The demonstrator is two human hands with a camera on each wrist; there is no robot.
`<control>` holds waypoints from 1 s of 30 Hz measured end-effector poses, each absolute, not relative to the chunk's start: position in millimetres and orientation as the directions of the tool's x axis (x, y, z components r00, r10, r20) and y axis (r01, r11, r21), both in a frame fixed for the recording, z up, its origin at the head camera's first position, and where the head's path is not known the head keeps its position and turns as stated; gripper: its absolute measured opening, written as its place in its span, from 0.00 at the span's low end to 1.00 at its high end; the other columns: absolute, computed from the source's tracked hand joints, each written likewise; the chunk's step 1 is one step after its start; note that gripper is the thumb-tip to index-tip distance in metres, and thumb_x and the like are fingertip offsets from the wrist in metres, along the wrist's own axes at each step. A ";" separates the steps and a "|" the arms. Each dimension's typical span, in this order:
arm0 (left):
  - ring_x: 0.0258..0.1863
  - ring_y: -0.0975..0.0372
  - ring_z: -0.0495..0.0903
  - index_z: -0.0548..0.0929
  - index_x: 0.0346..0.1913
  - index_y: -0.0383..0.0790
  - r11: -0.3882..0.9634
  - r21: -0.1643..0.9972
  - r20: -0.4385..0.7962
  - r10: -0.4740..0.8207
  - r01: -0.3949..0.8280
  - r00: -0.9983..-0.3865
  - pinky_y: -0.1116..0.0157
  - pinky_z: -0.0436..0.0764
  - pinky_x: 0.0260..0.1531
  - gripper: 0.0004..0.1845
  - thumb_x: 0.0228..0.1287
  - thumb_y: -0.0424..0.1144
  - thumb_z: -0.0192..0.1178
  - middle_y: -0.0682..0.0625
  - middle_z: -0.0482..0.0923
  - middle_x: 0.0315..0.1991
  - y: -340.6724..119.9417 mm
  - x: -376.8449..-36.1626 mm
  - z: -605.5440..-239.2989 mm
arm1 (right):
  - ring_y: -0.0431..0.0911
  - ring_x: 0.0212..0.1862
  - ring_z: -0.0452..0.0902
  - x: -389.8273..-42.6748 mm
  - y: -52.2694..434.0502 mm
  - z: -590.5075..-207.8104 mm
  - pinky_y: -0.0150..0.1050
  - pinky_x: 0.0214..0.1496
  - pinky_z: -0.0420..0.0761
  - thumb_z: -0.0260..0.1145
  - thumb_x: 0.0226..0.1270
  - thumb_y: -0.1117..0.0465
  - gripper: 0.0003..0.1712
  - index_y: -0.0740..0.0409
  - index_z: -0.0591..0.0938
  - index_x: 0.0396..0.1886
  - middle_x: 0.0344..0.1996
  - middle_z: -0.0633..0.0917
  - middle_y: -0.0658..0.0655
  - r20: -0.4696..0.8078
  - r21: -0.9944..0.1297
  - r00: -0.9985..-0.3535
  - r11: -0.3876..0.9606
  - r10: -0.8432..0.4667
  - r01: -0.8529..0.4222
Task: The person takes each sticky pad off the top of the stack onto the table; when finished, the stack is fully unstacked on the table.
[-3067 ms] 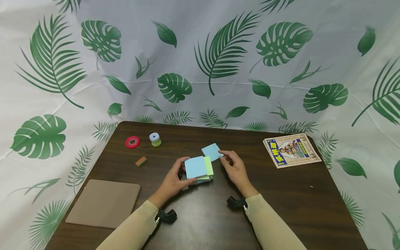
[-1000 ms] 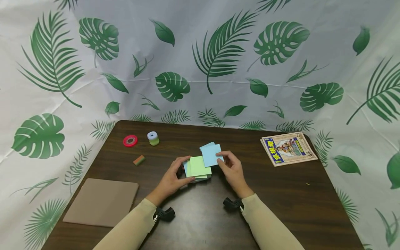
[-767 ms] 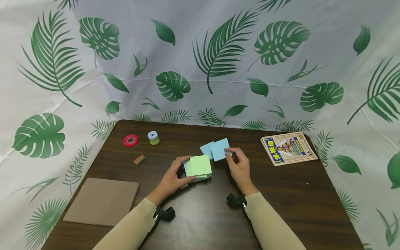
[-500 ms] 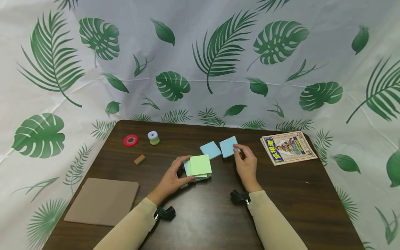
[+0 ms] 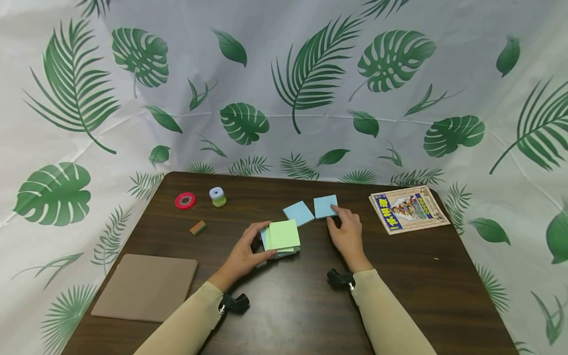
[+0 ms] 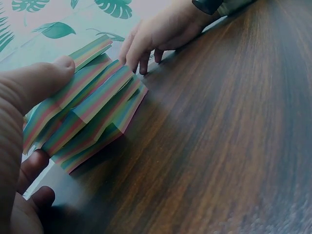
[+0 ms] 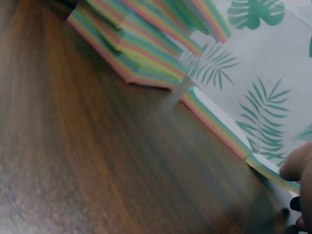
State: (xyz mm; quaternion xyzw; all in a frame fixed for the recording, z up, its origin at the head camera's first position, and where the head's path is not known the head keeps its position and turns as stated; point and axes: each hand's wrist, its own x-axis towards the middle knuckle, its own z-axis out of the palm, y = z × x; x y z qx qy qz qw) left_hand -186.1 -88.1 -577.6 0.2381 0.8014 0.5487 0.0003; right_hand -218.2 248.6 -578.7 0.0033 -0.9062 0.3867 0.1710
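Observation:
My left hand holds a loose stack of sticky note pads, pale green on top with blue showing at the left. In the left wrist view the pads' edges are striped like a rainbow and unevenly layered, the thumb lying over the upper ones. Beyond the stack, a blue sticky note pad lies turned on the table. Right beside it is another blue sticky note pad, which my right hand pinches at its near right corner. Several of the right fingers are hidden in the right wrist view.
A red round disc, a small white-and-green container and an orange-green block stand at the back left of the table. A brown flat board lies at front left, printed booklets at back right.
My right hand has taken the top blue pad off the stack, uncovering the green one, carried it right and set it squarer beside the other blue pad. The left hand stays on the stack.

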 end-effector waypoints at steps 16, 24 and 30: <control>0.56 0.54 0.72 0.72 0.81 0.51 0.297 0.880 0.246 0.385 0.371 -0.890 0.58 0.74 0.56 0.44 0.65 0.44 0.81 0.50 0.76 0.66 -88.3 -184.8 -576.1 | 0.65 0.62 0.67 -217.5 240.8 -579.9 0.63 0.66 0.66 0.70 0.78 0.60 0.23 0.59 0.85 0.68 0.63 0.77 0.69 0.378 -0.711 -0.923 0.661 0.073 -0.239; 0.56 0.56 0.73 0.72 0.81 0.52 0.305 0.879 0.238 0.385 0.366 -0.892 0.59 0.74 0.56 0.44 0.64 0.43 0.81 0.52 0.76 0.66 -89.3 -184.0 -576.4 | 0.43 0.37 0.73 -209.6 222.9 -580.0 0.36 0.41 0.76 0.69 0.80 0.65 0.21 0.60 0.84 0.69 0.43 0.80 0.57 0.514 -0.732 -0.851 0.461 -0.111 -0.502; 0.54 0.55 0.73 0.72 0.80 0.52 0.312 0.869 0.254 0.386 0.385 -0.887 0.61 0.75 0.53 0.44 0.64 0.44 0.81 0.51 0.76 0.66 -88.6 -185.7 -578.1 | 0.41 0.33 0.71 -200.3 209.1 -576.1 0.36 0.36 0.74 0.69 0.80 0.65 0.27 0.61 0.79 0.74 0.40 0.82 0.54 0.444 -0.800 -0.862 0.326 -0.244 -0.504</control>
